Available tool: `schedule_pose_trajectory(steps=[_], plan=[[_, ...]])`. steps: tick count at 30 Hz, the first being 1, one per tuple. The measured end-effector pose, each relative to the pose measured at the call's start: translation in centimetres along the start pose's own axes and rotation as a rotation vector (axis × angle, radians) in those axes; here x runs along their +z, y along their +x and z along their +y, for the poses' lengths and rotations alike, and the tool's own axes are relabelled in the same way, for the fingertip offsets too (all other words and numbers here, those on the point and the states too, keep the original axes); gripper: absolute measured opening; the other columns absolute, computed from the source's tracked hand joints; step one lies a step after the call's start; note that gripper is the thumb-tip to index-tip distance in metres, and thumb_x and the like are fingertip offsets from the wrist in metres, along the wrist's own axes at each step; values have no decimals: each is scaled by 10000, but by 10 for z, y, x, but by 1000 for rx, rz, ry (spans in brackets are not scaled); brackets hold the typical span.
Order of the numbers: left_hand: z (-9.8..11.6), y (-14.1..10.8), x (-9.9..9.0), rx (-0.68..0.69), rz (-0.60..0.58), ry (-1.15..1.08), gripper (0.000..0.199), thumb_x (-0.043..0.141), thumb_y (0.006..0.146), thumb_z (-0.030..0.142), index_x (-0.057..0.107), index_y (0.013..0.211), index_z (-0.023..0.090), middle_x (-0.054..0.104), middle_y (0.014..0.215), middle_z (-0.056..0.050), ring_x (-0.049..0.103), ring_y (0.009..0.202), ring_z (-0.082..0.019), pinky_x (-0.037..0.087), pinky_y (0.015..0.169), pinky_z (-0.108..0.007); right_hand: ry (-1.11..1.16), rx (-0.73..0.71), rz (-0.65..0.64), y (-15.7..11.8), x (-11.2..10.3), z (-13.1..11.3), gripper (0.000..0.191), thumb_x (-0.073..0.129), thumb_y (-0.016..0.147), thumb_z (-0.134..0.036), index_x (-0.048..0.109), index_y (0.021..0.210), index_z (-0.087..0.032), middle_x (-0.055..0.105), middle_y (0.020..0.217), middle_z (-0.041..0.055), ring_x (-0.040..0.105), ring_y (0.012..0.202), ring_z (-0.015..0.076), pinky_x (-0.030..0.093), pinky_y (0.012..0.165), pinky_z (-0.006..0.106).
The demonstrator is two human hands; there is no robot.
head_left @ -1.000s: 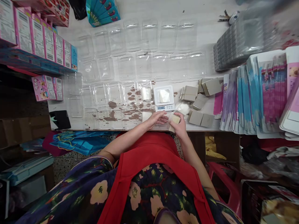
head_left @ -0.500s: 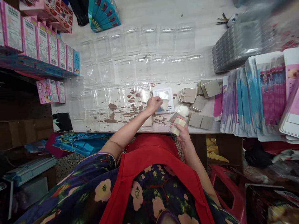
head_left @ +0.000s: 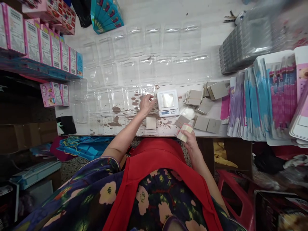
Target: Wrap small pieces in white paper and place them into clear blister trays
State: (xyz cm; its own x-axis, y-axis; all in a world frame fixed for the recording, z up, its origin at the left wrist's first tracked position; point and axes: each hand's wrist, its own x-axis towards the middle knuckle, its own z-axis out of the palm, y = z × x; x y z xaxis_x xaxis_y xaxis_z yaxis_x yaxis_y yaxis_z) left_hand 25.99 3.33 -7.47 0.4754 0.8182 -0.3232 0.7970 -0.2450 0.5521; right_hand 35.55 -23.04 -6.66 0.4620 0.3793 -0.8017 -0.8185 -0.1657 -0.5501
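My left hand (head_left: 147, 105) is over a clear plastic tray (head_left: 147, 88) left of the scale, its fingers bent and apart; it hides most of what is under it. A small white digital scale (head_left: 167, 112) carries a thin white square piece (head_left: 167, 100), and its display is lit. Near the table's front edge, my right hand (head_left: 190, 137) is closed around a small stack of cream squares (head_left: 184, 132), thumb on top. A cream square (head_left: 151, 123) lies in another clear tray below my left wrist. Grey square cards (head_left: 182, 121) lie just beyond my right hand.
Rows of clear trays (head_left: 172, 40) cover the table's middle. Banded grey card stacks (head_left: 193, 97) lie right of the scale. Farther right stand stacked trays (head_left: 243, 48) and upright printed cards (head_left: 260, 99). Pink boxes (head_left: 45, 45) line the left. A red stool (head_left: 237, 195) stands below right.
My left hand has moved left from the scale to the neighbouring tray, leaving the white piece lying on the scale. My right hand stays almost in place with its stack.
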Motion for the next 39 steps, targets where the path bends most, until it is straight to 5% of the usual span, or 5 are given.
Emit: schedule_pose_trajectory(steps=[7, 15, 22, 33, 39], plan=[[10, 12, -7, 101, -34, 40, 251, 469, 886, 307, 606, 1050, 175, 633, 1085, -66, 567, 969, -208, 425, 834, -321, -28, -3, 4, 1, 4, 0, 590, 821, 459, -199, 573, 992, -251, 650, 812, -40, 626, 615, 139, 556, 540, 279], [58, 41, 25, 321, -257, 351, 367, 585, 840, 269, 555, 1189, 157, 522, 1268, -128, 436, 1204, -290, 406, 960, -396, -8, -10, 8, -2, 6, 1, 599, 826, 458, -199, 564, 994, -246, 652, 791, -45, 637, 616, 144, 556, 545, 275], [61, 45, 48, 249, -319, 510, 602, 738, 714, 222, 465, 1244, 134, 489, 1275, -161, 420, 1199, -313, 395, 971, -455, 33, -5, 49, 1, -2, 0, 616, 828, 440, -195, 561, 993, -244, 647, 778, -53, 630, 593, 140, 551, 518, 271], [42, 40, 45, 393, -418, 341, 65, 564, 816, 199, 581, 878, 191, 602, 985, -91, 530, 991, -261, 406, 817, -363, 54, -6, 42, 14, -8, -5, 578, 820, 464, -178, 587, 990, -244, 666, 791, -50, 627, 587, 134, 541, 514, 255], [43, 71, 18, 159, -501, -107, 157, 683, 703, 181, 543, 772, 163, 611, 840, -26, 549, 786, -159, 419, 714, -273, 188, 96, 4, 18, -13, -9, 576, 802, 501, -173, 595, 1034, -242, 694, 842, -29, 660, 649, 154, 575, 576, 287]])
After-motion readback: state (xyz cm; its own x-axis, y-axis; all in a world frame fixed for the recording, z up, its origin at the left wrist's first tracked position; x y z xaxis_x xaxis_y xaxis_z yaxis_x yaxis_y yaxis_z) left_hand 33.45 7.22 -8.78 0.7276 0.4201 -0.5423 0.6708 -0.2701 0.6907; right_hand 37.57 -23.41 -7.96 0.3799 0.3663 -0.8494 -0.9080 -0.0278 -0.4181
